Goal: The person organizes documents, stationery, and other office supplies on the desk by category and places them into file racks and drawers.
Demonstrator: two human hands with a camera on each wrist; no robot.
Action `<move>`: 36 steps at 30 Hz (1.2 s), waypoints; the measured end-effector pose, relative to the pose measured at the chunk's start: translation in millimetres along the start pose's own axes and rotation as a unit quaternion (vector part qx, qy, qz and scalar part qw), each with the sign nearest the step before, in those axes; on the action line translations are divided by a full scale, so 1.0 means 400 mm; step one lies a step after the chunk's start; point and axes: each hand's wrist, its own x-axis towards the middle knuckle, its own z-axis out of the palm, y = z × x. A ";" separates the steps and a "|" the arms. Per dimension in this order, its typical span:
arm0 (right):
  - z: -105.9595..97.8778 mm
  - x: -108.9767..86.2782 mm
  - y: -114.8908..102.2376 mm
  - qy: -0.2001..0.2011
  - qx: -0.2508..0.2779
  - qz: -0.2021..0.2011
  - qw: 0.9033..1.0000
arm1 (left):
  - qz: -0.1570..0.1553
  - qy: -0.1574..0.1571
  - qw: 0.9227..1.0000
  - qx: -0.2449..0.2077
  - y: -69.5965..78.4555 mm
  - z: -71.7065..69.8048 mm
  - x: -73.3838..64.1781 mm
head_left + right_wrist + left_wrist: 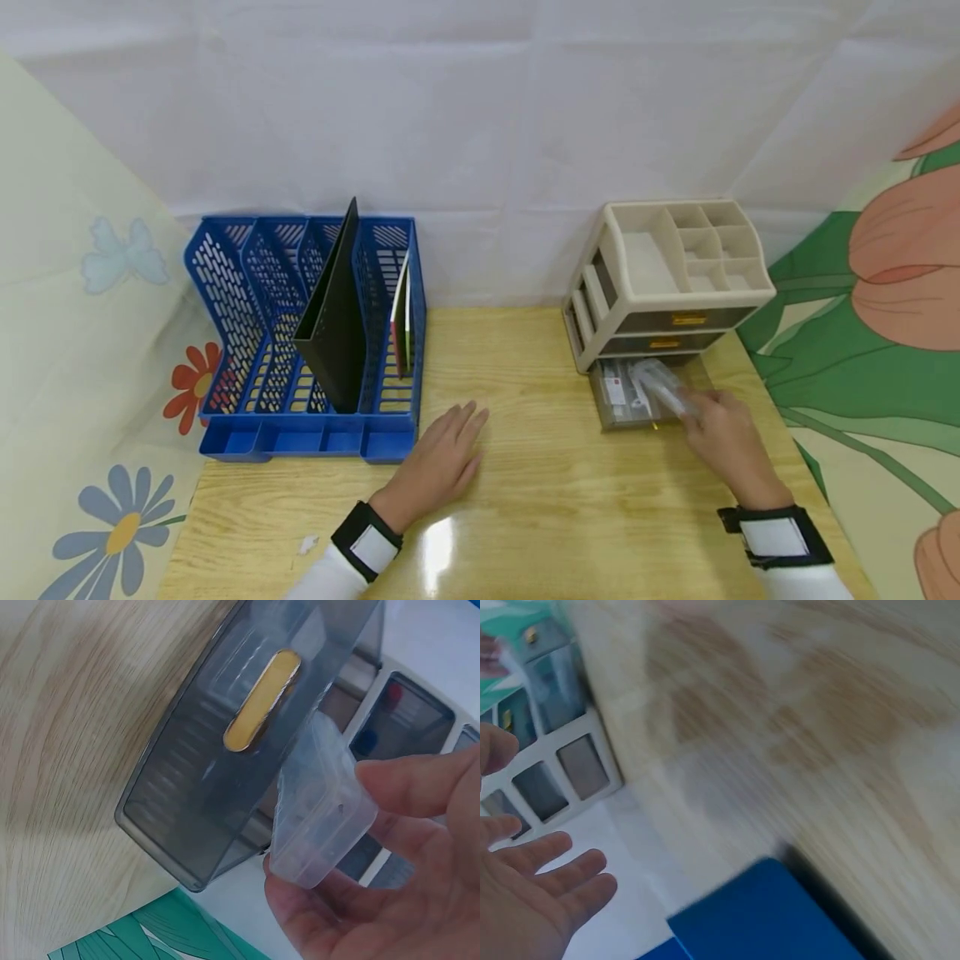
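My right hand (723, 433) pinches a translucent plastic box (322, 810) between thumb and fingers. The box is tilted, its far end over the pulled-out bottom drawer (180, 802), a smoky see-through one with a gold handle (262, 701). Inside that drawer lie small white and clear items (618, 392), partly covered by the box in the head view. The drawer belongs to a beige desktop organizer (637, 250). Fingers extended, my left hand (438, 462) is at the tabletop beside the front corner of a blue file rack (386, 442), holding nothing.
In the rack stand a black folder (337, 333) and thin booklets (402, 325). The organizer's two upper drawers (678, 319) are closed, beneath open top compartments (705, 242). A white cloth (480, 150) hangs behind the wooden table (525, 500). A white scrap (308, 544) lies front left.
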 end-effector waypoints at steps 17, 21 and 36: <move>0.071 0.054 0.049 -0.006 -0.075 0.032 0.997 | 0.032 -0.059 0.997 0.040 -0.006 -0.003 -0.043; 0.078 0.064 0.045 -0.088 -0.047 0.096 0.990 | 0.033 -0.064 0.996 0.052 -0.012 -0.008 -0.041; 0.094 0.083 0.050 -0.208 0.008 0.176 0.962 | 0.024 -0.056 0.997 0.049 -0.023 -0.003 -0.045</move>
